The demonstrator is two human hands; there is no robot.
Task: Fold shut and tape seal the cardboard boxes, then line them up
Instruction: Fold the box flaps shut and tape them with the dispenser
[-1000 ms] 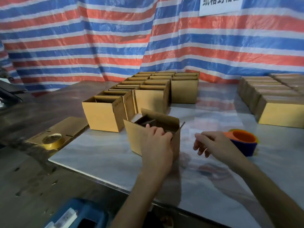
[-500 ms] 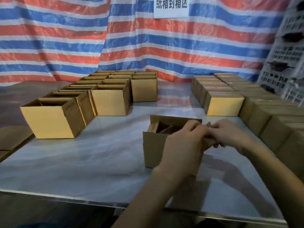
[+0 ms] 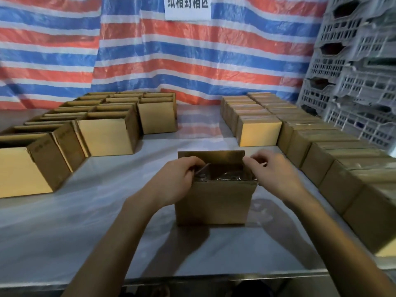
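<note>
A small open cardboard box (image 3: 214, 202) stands in the middle of the white table (image 3: 85, 221), its far flap upright and something shiny and dark inside. My left hand (image 3: 177, 181) grips the box's left side flap at the rim, fingers curled over it. My right hand (image 3: 272, 170) pinches the right side flap at the far right corner. Open boxes (image 3: 107, 136) stand in rows at the left. Closed boxes (image 3: 259, 133) are lined up in rows at the right.
A striped red, white and blue tarp (image 3: 192, 61) with a paper sign (image 3: 187, 7) hangs behind the table. Stacked grey plastic crates (image 3: 360, 71) stand at the far right. The table's near edge (image 3: 214, 277) runs just below my forearms.
The view swung right, away from the tape rolls. The box came to the table's middle in front of me. My right hand joined the left on the box, and both now hold its side flaps.
</note>
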